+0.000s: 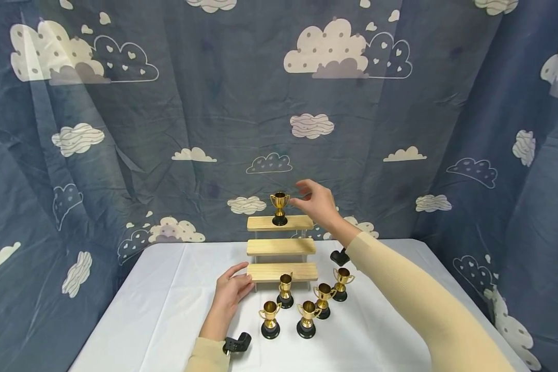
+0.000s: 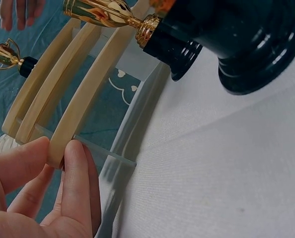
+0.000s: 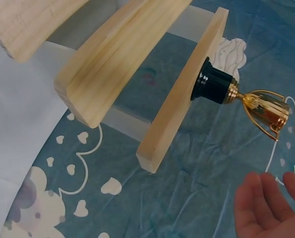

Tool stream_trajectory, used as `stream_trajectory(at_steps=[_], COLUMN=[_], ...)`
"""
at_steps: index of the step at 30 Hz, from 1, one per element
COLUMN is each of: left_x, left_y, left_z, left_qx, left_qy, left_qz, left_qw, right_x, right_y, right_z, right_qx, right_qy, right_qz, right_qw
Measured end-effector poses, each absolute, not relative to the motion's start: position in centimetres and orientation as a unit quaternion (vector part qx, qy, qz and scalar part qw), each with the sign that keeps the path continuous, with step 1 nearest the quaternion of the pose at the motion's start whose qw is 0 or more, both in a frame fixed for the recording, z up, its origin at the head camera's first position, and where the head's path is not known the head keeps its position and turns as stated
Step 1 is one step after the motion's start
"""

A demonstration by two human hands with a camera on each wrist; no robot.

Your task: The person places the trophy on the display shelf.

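A small gold trophy cup (image 1: pixel 279 206) with a black base stands upright on the top step of a three-tier wooden stand (image 1: pixel 281 247). Just right of the cup is my right hand (image 1: pixel 317 202), its fingers apart and relaxed. A gap shows between that hand and the trophy (image 3: pixel 259 105) in the right wrist view. My left hand (image 1: pixel 230 290) pinches the left end of the lowest step (image 2: pixel 83 101) between thumb and fingers. In front of the stand, several more trophies (image 1: pixel 270 320) like it stand upright on the table.
The stand's tiers sit on clear side supports (image 2: pixel 105 151). A white cloth covers the table (image 1: pixel 167 299). Behind it hangs a blue curtain (image 1: pixel 242 103) with cloud prints. Some trophies (image 1: pixel 341 284) stand by the stand's right front, below my right forearm.
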State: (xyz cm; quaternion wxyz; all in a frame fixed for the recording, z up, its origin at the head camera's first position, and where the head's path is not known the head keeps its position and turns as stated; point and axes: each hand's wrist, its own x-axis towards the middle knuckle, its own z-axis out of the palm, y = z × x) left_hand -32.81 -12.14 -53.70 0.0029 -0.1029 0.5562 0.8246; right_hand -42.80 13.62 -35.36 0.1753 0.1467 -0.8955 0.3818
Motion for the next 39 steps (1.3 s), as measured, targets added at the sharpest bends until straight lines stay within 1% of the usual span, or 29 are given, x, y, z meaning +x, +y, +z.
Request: stream_trajectory(at_steps=[15, 24, 39], left_x=[-32.8, -32.9, -32.7], left_y=[-12.3, -12.3, -12.3], left_z=[-53.9, -54.1, -53.9], left_qx=[-0.1, -0.098, -0.097], left_qy=[0.549, 0.546, 0.548], left_qz=[0.83, 0.832, 0.831], left_qw=[0.004, 0.008, 0.009], right_x=[-39.5, -37.6, -34.3], right_y=[16.3, 18.2, 19.9], right_z=[-35.5, -35.1, -36.3], right_qx=[0.15, 0.151, 0.145], right_qy=[-0.887, -0.875, -0.865], right_qz=[0.393, 0.418, 0.426], right_qw=[0.191, 0.191, 0.224])
